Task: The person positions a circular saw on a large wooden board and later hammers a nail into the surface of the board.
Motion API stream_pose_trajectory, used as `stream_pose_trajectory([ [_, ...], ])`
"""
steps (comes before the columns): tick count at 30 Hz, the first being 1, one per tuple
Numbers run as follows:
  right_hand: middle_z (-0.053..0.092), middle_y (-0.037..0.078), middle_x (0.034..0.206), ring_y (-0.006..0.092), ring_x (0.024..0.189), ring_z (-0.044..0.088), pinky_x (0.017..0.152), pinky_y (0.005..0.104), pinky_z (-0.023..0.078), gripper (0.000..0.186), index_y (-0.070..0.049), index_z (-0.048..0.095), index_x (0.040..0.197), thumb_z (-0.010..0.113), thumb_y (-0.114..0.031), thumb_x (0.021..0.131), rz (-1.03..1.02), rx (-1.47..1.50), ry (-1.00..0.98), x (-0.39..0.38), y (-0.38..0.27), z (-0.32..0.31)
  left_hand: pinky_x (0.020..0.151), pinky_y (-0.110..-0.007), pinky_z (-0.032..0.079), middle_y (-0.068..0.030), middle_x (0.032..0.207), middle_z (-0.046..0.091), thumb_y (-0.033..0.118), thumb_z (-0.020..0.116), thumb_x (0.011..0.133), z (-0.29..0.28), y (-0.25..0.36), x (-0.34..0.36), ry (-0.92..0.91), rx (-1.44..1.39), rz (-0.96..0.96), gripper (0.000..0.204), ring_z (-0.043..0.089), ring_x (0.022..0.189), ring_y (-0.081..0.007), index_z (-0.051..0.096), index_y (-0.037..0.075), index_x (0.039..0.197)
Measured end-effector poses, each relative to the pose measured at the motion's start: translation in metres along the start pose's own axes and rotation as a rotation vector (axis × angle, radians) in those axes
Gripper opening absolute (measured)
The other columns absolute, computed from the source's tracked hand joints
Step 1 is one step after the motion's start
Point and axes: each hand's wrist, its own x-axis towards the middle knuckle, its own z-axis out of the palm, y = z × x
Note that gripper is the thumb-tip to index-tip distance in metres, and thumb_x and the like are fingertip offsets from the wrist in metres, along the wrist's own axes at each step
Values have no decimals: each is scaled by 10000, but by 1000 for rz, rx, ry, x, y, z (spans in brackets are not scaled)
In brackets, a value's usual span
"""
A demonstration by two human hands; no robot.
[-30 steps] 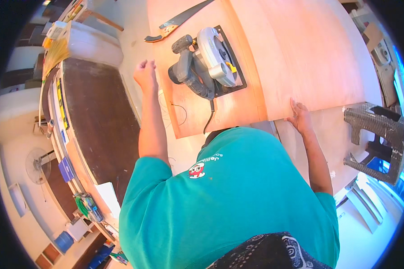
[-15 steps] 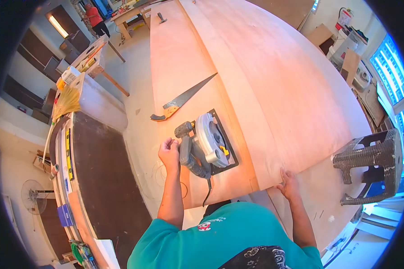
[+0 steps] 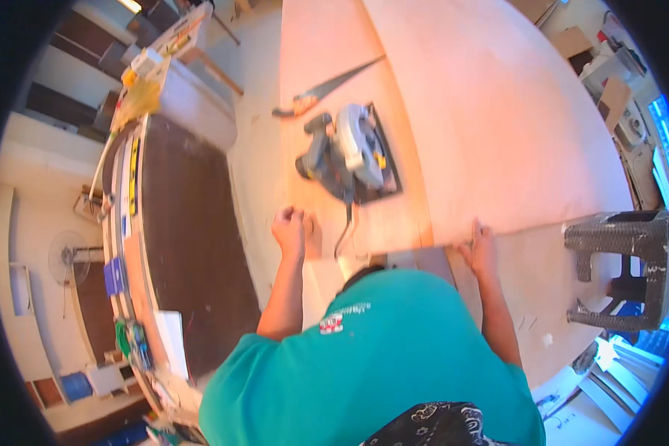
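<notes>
Pinkish-orange plywood panel [image 3: 323, 44], in the head view, lies beneath a grey circular saw [image 3: 357, 149], which neither hand holds. Beyond the saw lies a handsaw [image 3: 346, 78]. Left of the saw and nearer the person, the left hand [image 3: 290, 229] is by the panel's near corner, fingers curled inward; blur hides whether they pinch anything. Nearer and to the saw's right, the right hand [image 3: 482, 253] is at the near edge of a wide pale sheet [image 3: 498, 119], thumb and forefinger apart. The step in hand seems to be steadying or lining up that edge; a next move with the saw would likely call for a hand on its handle and care for its cord [image 3: 343, 238], which trails toward the person. Left of the saw, a strip of floor [image 3: 256, 141] separates the panel from a dark-topped bench [image 3: 193, 245]; well to its right, a black stool [image 3: 617, 234] by the sheet's near edge narrows the room.
</notes>
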Motion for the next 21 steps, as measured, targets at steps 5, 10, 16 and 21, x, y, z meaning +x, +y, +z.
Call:
stream_pose_trajectory([
  [5,588,275,1195,434,1083,575,917,501,497,863,63,478,1454,797,-450,838,-43,-23,41,-5,10,5,877,-337,549,-198,1057,735,133,734,876,-40,-21,-89,6,171,-44,387,698,962,-236,672,-123,1161],
  [10,574,283,1235,447,1130,561,967,498,484,840,75,464,1457,821,-359,833,-97,98,190,-17,5,18,891,-344,544,-188,988,742,118,727,851,-125,-64,-170,0,383,-96,361,702,909,-233,690,-110,1128],
  [16,521,312,1326,468,1172,548,1018,483,469,864,90,433,1467,836,-317,821,71,48,320,-74,-42,40,718,-336,560,-168,905,730,106,745,827,-198,-169,-173,-22,563,-351,366,713,783,-216,684,-109,1117],
  [21,535,308,1292,415,1106,576,960,466,489,840,117,415,1465,805,-315,858,179,152,53,-108,-138,81,561,-322,539,-147,895,733,121,748,859,-238,-214,-106,-36,342,-572,398,728,737,-214,664,-106,1175],
])
